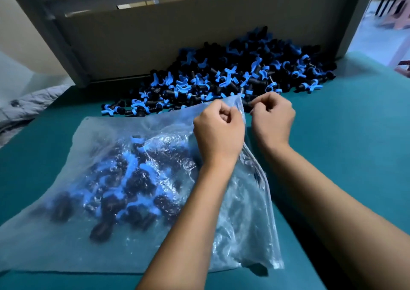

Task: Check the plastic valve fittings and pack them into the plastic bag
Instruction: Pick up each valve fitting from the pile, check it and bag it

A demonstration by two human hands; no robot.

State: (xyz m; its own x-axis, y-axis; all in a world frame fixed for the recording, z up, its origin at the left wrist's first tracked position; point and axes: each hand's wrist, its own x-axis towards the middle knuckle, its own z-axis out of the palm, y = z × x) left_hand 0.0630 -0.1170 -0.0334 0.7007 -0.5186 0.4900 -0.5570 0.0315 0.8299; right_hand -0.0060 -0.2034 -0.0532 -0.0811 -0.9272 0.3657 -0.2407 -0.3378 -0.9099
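Observation:
A clear plastic bag (106, 241) lies flat on the teal table, with several black and blue valve fittings (124, 185) inside it. My left hand (218, 132) is closed on the bag's upper right corner by its zip edge. My right hand (274, 121) is closed just to the right of that corner, pinching the same edge; a small dark piece shows at its fingertips, too small to name. Behind the hands a big heap of loose valve fittings (233, 76), black bodies with blue handles, rests against a board.
A grey-brown board (177, 34) in a grey frame stands at the back of the teal table (355, 123). Grey fabric (28, 105) lies off the table's left edge. A doorway and pink stools (397, 17) show at the far right.

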